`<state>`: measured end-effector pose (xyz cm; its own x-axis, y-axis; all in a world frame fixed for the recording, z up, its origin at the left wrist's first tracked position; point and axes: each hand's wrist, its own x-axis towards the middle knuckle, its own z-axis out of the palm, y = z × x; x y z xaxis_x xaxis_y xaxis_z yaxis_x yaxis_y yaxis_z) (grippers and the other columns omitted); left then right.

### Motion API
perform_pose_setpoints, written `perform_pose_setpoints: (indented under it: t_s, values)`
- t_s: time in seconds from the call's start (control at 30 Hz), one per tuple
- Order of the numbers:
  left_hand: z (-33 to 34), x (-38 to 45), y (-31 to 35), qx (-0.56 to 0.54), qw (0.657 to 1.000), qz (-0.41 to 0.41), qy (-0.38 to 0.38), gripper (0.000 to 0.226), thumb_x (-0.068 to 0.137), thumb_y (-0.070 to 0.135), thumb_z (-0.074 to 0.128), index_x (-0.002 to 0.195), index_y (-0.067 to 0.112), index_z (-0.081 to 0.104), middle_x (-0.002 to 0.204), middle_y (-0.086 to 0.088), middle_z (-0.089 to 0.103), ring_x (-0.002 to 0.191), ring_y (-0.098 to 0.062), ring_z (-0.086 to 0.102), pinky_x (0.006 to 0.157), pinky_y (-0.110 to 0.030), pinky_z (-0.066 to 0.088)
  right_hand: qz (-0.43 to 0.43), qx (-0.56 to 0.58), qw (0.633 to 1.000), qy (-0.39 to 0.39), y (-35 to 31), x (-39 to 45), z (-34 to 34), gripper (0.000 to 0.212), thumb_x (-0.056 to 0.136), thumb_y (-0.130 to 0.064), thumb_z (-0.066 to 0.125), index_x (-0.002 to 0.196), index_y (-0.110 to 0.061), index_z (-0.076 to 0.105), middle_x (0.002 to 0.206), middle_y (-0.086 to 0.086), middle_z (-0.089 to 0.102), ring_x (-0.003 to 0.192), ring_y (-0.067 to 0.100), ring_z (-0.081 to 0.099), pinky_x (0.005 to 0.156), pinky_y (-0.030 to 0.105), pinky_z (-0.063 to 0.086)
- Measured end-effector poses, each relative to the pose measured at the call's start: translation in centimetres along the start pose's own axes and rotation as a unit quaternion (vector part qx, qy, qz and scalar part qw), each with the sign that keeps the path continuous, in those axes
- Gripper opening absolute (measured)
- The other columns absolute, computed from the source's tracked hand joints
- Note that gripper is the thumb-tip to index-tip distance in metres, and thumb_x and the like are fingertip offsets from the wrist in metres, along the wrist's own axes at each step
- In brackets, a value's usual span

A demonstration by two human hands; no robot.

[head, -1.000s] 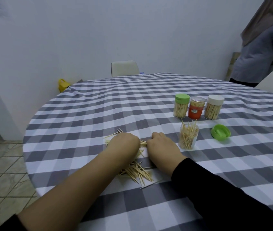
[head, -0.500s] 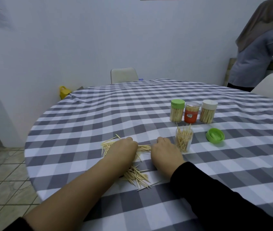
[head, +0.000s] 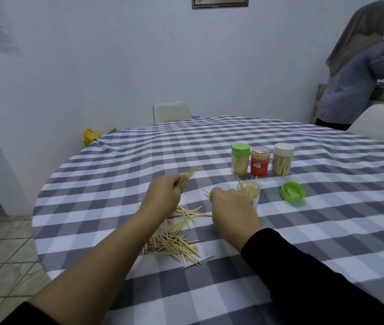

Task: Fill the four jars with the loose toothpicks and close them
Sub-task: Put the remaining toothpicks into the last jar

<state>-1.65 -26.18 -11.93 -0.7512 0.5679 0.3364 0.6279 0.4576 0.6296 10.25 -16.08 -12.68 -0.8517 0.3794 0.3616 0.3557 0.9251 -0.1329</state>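
At a round table [head: 120, 174] under a checked cloth, filling of the 4th jar is judged under way. Loose toothpicks [head: 174, 240] lie heaped near the table's near-left edge. The left hand [head: 163, 198] pinches a bundle of toothpicks [head: 186, 178] above the cloth; the right hand [head: 231, 207], fingers curled, holds a few sticks beside the open jar [head: 249, 193], itself part full, sticks jutting out. Next, both bundles likely need dropping upright into it. Behind, toward the middle, stand 3 capped, full jars [head: 262, 163]. The green lid [head: 292, 192] lies right of the open jar.
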Motion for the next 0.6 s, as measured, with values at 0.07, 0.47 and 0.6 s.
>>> perform_pose_setpoints:
  t_s: [0.07, 0.47, 0.6]
  values:
    - [-0.2, 0.3, 0.4, -0.073, 0.997, -0.017, 0.022, 0.019, 0.097, 0.02, 0.051, 0.108, 0.016, 0.067, 0.089, 0.002, 0.068, 0.075, -0.015, 0.061, 0.062, -0.027, 0.045, 0.027, 0.073, 0.997, 0.019, 0.4, 0.5, -1.4, 0.016, 0.094, -0.007, 0.041, 0.104, -0.013, 0.051, 0.098, 0.008, 0.062, 0.086, 0.022, 0.054, 0.071, 0.032, 0.044]
    - [0.9, 2.3, 6.0, -0.545, 0.824, -0.103, 0.115, 0.015, 0.094, 0.008, 0.054, 0.105, 0.013, 0.064, 0.096, -0.004, 0.07, 0.095, -0.018, 0.068, 0.089, -0.034, 0.054, 0.178, 0.521, 0.801, 0.235, 7.9, 2.5, -5.1, 0.019, 0.1, -0.018, 0.043, 0.088, -0.024, 0.057, 0.082, -0.011, 0.066, 0.084, 0.012, 0.062, 0.065, 0.021, 0.052]
    - [3.3, 2.1, 8.5, -0.619, 0.77, -0.126, 0.093, 0.016, 0.095, 0.006, 0.052, 0.107, 0.008, 0.062, 0.094, -0.006, 0.068, 0.092, -0.018, 0.067, 0.088, -0.031, 0.054, 0.196, 0.538, 0.776, 0.263, 8.7, 2.1, -3.2, 0.021, 0.099, -0.018, 0.044, 0.085, -0.026, 0.058, 0.083, -0.013, 0.067, 0.088, 0.016, 0.063, 0.08, 0.03, 0.053]
